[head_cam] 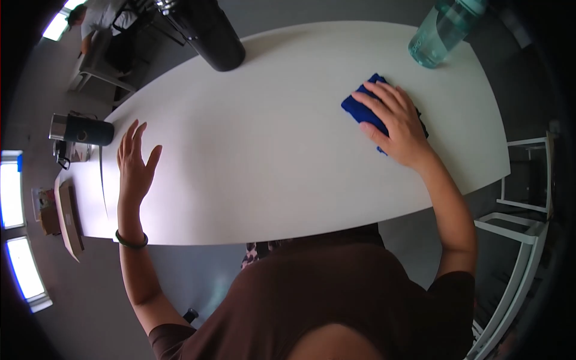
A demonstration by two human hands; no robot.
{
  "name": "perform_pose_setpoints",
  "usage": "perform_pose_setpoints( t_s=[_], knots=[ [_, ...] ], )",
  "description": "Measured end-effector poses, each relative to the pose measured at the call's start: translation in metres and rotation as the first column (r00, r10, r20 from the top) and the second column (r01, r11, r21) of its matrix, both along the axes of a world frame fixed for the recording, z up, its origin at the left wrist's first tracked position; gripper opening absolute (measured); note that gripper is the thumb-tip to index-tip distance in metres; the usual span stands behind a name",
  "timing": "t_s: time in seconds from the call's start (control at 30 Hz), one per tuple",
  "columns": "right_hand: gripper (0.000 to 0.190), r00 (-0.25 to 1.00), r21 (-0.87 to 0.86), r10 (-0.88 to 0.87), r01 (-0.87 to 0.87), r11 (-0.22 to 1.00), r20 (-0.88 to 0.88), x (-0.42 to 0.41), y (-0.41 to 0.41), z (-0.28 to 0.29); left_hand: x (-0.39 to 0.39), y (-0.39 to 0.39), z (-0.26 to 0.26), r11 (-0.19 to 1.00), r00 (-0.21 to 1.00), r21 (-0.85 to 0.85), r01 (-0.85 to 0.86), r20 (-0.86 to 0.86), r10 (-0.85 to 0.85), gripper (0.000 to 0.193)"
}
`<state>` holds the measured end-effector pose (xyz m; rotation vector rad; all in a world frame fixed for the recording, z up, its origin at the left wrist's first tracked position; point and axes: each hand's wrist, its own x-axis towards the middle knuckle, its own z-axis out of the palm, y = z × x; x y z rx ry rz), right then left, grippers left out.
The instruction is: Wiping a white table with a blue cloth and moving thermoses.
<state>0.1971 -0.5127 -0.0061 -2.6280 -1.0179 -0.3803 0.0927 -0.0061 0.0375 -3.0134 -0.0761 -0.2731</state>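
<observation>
A folded dark-blue cloth [362, 111] lies on the right part of the white table [279, 135]. My right hand [396, 121] covers much of it, fingers spread over the top and thumb along its near edge. Part of the cloth shows past the far side of the hand. On the left, my left hand [136, 164] is empty, its thumb apart from the fingers. It is over the tabletop's left part; whether it touches the surface I cannot tell. A dark-green bangle [132, 239] circles the left wrist.
A black bottle [216, 42] stands at the far edge, a translucent teal bottle [434, 40] at the far right. Beyond my left hand are a dark tumbler [87, 130] and a clear container [78, 152]. White metal frames [531, 229] stand right; another person [105, 22] sits far left.
</observation>
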Motion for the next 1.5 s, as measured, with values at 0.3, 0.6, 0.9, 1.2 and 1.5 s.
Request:
perform_pose_setpoints(
  t_s=[0.3,0.6,0.9,1.2,1.5],
  knots=[
    [0.048,0.986,-0.108,-0.112,0.099,0.989,-0.122,-0.022,-0.019,0.009,-0.016,0.082,-0.075,0.922,0.936,-0.164,-0.350,-0.109,0.336,0.067],
    [0.051,0.860,0.034,0.433,-0.441,0.897,-0.269,-0.078,0.107,0.003,-0.006,0.087,-0.077,0.957,0.974,-0.183,-0.227,-0.024,0.226,0.063],
    [0.047,0.949,-0.045,0.080,-0.098,0.994,-0.306,-0.078,0.033,0.015,-0.011,0.098,-0.083,0.943,0.950,-0.134,-0.305,-0.108,0.292,0.066],
    [0.050,0.420,-0.091,-0.907,0.904,0.418,0.000,-0.007,-0.253,-0.024,-0.005,0.103,-0.089,0.963,0.970,-0.122,-0.242,-0.050,0.237,0.062],
    [0.050,0.885,-0.079,-0.429,0.422,0.903,-0.181,-0.096,-0.060,0.013,-0.045,-0.018,-0.037,0.935,0.940,0.226,-0.272,-0.143,0.308,0.043]
  ],
)
